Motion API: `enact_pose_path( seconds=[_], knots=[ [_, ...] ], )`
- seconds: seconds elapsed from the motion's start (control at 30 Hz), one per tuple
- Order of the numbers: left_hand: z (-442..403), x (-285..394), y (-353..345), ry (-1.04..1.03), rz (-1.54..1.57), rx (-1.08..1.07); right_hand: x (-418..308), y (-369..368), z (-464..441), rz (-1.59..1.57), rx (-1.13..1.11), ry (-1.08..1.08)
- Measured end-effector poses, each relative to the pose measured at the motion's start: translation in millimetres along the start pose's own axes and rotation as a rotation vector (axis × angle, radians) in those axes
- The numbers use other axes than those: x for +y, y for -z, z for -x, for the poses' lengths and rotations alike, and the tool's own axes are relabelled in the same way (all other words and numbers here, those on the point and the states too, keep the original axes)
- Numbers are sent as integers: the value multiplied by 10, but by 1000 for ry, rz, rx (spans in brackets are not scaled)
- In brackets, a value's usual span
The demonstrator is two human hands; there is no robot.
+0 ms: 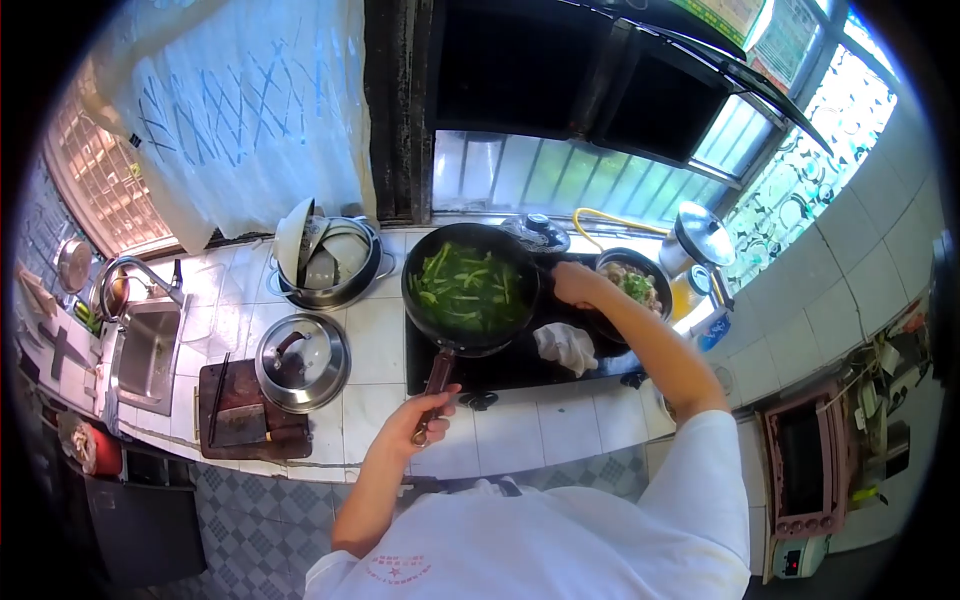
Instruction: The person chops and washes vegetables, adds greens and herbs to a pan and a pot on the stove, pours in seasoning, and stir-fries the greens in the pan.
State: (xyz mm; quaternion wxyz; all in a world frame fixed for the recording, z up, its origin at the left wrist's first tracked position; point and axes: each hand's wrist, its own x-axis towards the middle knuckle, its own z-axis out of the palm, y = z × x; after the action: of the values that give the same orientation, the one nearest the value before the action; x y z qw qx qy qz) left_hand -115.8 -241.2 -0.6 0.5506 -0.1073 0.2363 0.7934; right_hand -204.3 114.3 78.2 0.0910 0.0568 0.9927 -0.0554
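Observation:
A dark wok (425, 330) with green vegetables (465, 285) in it is over the left part of the black stove. My left hand (428, 418) is wrapped round the wok's long brown handle (440, 370), which points toward me. My right hand (577, 285) is closed just beside the wok's right rim. A dark piece shows at its fingers, but what it grips is hidden. Right of that hand is a dark pot of meat with chopped greens (635, 283). A crumpled white cloth (566, 347) lies on the stove (500, 372) in front of my right hand.
Stacked bowls fill a metal pot (335, 292) left of the wok. A domed lid (303, 362) lies nearer, beside a cutting board (285, 395) with a cleaver (240, 425) and chopsticks. The sink (150, 350) is far left. A metal canister (700, 235) and jars stand right.

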Motion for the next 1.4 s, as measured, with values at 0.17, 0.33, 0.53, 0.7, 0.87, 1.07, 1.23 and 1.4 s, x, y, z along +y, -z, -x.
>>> enact_pose_path(
  seconds=[0.17,0.33,0.53,0.7,0.87,1.07,1.23,1.4],
  knots=[
    [-13,5,45,29,50,-23,-8,165,278,-551,-493,-206],
    [-16,6,38,25,73,-49,-149,383,726,-287,-299,90],
    [-5,-6,-6,19,98,-67,-546,796,1419,49,-190,139],
    [-34,-76,-97,48,77,-37,-964,736,1507,287,-245,207],
    [-37,-111,-125,55,65,-40,-1394,-35,1155,445,50,240],
    [-44,-118,-80,26,130,-42,-1298,96,1209,500,2,194],
    [-32,-119,-145,32,107,6,-1302,213,1475,525,-71,279],
    [-21,-90,-96,49,58,-20,-1213,-10,971,368,85,148]
  ],
)
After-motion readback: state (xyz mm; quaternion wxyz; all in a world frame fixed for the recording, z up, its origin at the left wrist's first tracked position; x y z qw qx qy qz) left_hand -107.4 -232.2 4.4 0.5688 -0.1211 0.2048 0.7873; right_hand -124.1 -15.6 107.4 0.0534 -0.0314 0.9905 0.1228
